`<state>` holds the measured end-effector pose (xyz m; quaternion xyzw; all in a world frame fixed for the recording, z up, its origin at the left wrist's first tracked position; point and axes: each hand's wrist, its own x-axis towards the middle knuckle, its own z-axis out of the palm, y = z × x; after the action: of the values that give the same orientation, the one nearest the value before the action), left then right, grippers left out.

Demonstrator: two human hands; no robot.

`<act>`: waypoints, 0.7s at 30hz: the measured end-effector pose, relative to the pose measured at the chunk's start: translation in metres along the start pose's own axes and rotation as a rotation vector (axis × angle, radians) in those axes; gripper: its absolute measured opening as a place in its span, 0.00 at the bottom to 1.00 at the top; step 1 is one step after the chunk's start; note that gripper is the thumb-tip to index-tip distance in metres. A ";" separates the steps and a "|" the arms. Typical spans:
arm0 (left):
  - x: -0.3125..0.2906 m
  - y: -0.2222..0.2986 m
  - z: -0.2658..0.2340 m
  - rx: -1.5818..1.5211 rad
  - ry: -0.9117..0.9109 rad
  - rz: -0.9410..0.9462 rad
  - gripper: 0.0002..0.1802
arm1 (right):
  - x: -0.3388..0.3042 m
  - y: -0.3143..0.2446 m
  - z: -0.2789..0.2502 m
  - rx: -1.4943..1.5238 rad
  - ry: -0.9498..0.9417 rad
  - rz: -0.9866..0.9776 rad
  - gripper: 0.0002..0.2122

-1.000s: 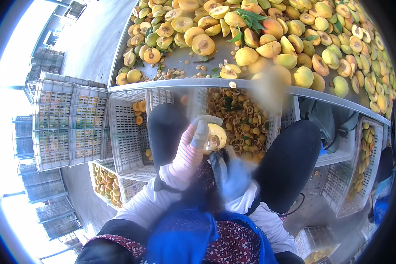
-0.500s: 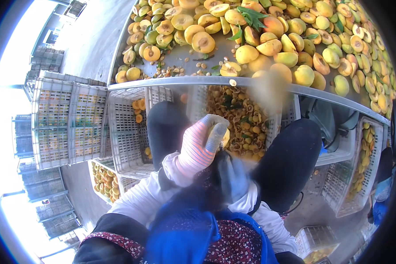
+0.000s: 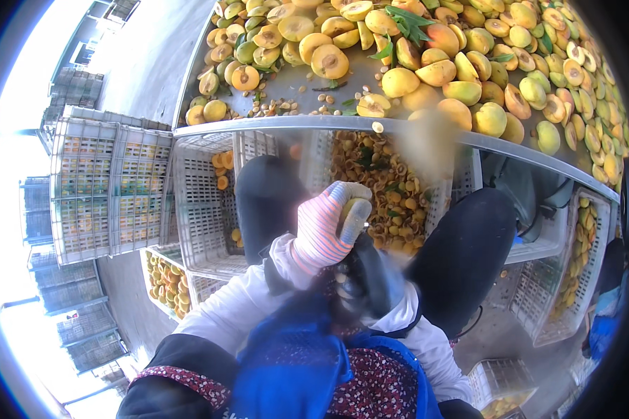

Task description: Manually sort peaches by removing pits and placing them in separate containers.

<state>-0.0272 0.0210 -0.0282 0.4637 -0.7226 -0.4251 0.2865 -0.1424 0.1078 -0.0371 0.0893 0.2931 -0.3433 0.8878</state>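
Note:
My left hand (image 3: 323,234), in a pink-striped glove with grey fingertips, is closed over my lap. A sliver of a yellow peach (image 3: 343,217) shows between its thumb and fingers; the glove covers the rest. Just below and to the right, my right hand (image 3: 376,278), in a dark glove, is curled close against the left. What its fingers hold, if anything, is hidden. Beyond both hands, a crate (image 3: 437,206) between my knees contains cut peach pieces and some leaves. Halved and whole peaches (image 3: 398,82) lie heaped on the metal table (image 3: 293,80).
The table's raised metal rim (image 3: 258,126) runs above my knees. Another white crate (image 3: 196,209) with some peaches stands by my left knee. Stacked crates (image 3: 108,188) rise at the left. A peach-filled crate (image 3: 531,311) stands at the right. Small pits (image 3: 276,108) lie scattered near the rim.
My left thumb and fingers have shifted around the peach, and less of it shows. My right hand has turned and curled inward beneath the left. The view has moved slightly.

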 end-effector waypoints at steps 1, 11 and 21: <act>0.000 -0.003 0.002 -0.003 0.022 0.010 0.07 | 0.003 0.001 0.001 0.010 0.000 0.002 0.22; 0.000 -0.006 0.002 -0.850 -0.242 -0.479 0.24 | 0.020 0.015 -0.022 0.573 -0.804 0.123 0.23; -0.013 -0.031 -0.090 -0.343 0.438 -0.315 0.20 | 0.030 0.018 -0.037 0.559 -0.737 0.039 0.25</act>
<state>0.0645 -0.0047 -0.0127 0.5955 -0.4809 -0.4698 0.4398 -0.1295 0.1176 -0.0852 0.2029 -0.1475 -0.4014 0.8809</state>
